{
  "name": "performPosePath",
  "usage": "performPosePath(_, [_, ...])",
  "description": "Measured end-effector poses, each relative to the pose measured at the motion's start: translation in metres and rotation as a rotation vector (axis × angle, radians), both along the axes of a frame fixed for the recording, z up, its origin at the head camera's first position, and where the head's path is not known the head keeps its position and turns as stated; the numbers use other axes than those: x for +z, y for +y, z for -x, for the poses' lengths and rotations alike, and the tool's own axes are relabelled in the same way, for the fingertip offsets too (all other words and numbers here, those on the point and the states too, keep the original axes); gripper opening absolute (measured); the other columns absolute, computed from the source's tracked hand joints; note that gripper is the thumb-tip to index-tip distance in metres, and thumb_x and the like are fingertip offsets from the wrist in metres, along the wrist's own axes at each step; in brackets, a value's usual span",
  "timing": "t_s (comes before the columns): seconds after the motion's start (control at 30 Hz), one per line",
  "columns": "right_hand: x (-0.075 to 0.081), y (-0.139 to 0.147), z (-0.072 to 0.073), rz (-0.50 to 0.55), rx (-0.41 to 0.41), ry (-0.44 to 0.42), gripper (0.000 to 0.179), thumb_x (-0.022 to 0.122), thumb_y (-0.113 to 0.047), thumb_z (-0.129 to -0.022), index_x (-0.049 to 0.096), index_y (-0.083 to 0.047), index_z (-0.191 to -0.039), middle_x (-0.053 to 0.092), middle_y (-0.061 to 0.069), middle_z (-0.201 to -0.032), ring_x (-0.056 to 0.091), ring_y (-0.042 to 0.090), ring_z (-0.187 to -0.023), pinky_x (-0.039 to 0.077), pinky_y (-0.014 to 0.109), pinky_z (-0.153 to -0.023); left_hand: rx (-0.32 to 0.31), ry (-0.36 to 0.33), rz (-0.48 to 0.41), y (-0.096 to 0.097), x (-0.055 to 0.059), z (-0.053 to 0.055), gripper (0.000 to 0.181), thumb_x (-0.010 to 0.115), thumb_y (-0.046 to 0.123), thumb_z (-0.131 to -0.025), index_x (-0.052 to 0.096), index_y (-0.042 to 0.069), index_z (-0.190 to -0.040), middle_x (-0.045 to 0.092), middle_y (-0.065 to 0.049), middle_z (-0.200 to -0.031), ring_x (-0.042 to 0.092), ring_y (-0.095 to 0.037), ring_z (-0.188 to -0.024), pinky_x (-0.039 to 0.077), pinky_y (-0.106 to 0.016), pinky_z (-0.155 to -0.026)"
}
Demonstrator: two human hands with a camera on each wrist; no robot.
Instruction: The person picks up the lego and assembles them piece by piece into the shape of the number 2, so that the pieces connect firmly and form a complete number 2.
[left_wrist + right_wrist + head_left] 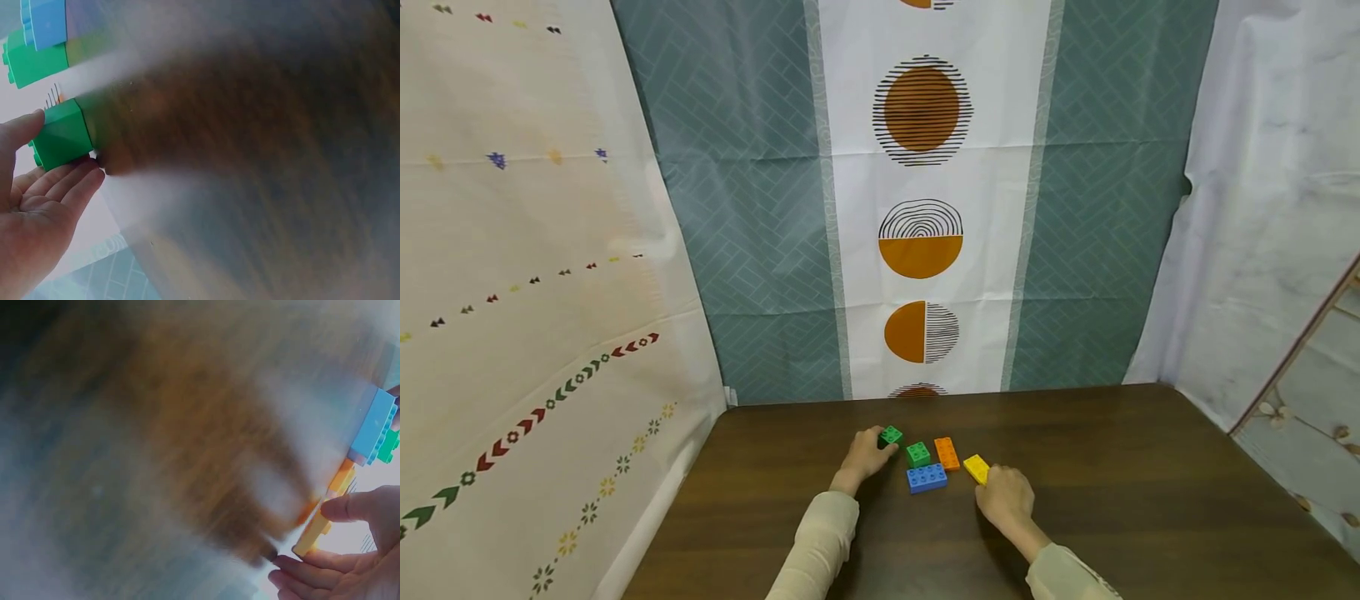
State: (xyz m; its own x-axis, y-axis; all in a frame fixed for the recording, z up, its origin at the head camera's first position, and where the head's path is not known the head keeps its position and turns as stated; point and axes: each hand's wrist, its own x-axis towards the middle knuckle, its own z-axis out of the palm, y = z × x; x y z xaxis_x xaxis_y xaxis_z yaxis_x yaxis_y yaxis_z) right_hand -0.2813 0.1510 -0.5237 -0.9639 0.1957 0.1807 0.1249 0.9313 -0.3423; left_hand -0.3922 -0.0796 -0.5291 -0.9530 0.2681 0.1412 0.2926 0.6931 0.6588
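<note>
1. Teal cloth [737, 208]: hung behind the work, its white middle panel [992, 192] printed with orange-brown discs and black lines.
2. Table [1135, 492]: dark, wood-grained, in front of the cloth.
3. Right hand [1007, 497]: well apart from my left; thumb and fingers pinched the yellow brick [977, 468] at its near end.
4. Left hand [862, 456]: thumb on one side, fingers on the other, clamped on the outer green brick [891, 435].
5. Blue brick [927, 478]: lay between my hands, studs up, nearest to me of the loose pieces.
6. Orange brick [947, 454]: lay beyond the blue one's right end, left of the yellow; contact with blue could not be told.
7. Inner green brick [917, 454]: sat just behind the blue, left of the orange.
</note>
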Motion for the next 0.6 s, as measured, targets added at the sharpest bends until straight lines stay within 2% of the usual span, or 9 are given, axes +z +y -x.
performPosePath(0.17, [-0.002,0.002,0.000,0.061,-0.017,0.016,0.029,0.069,-0.016,-0.084,0.066,0.009,-0.099,0.065,0.016,-0.078,0.053,0.023,-0.064,0.045,0.037,-0.051,-0.020,-0.010,-0.001,-0.007,0.005,0.001,0.038,0.066,0.017,-0.092,0.060,-0.010,-0.118,0.067,-0.022,-0.105,0.060,-0.022,-0.085,0.053,-0.036,-0.073])
performPosePath(0.3, [0.002,0.001,-0.001,0.107,-0.001,0.037,0.037,0.069,-0.016,-0.084,0.065,0.009,-0.112,0.070,0.022,-0.091,0.058,0.024,-0.067,0.050,0.040,-0.054,-0.014,-0.014,0.017,-0.016,0.014,0.005,0.032,0.066,0.015,-0.092,0.062,-0.009,-0.112,0.066,-0.018,-0.095,0.055,-0.018,-0.075,0.050,-0.031,-0.066])
performPosePath(0.43, [0.010,0.005,-0.002,0.128,0.022,0.058,0.037,0.070,-0.017,-0.084,0.066,0.007,-0.113,0.071,0.022,-0.094,0.059,0.023,-0.066,0.051,0.041,-0.055,-0.007,-0.010,0.015,-0.022,0.025,0.008,0.030,0.065,0.013,-0.092,0.062,-0.010,-0.111,0.065,-0.017,-0.093,0.055,-0.018,-0.074,0.050,-0.031,-0.066])
performPosePath(0.6, [0.021,0.012,-0.001,0.162,0.057,0.089,0.041,0.072,-0.016,-0.084,0.065,0.007,-0.117,0.071,0.024,-0.102,0.054,0.021,-0.066,0.049,0.038,-0.056,-0.009,-0.006,0.019,-0.028,0.040,0.009,0.038,0.064,0.014,-0.092,0.058,-0.012,-0.119,0.066,-0.021,-0.102,0.059,-0.020,-0.079,0.053,-0.033,-0.071])
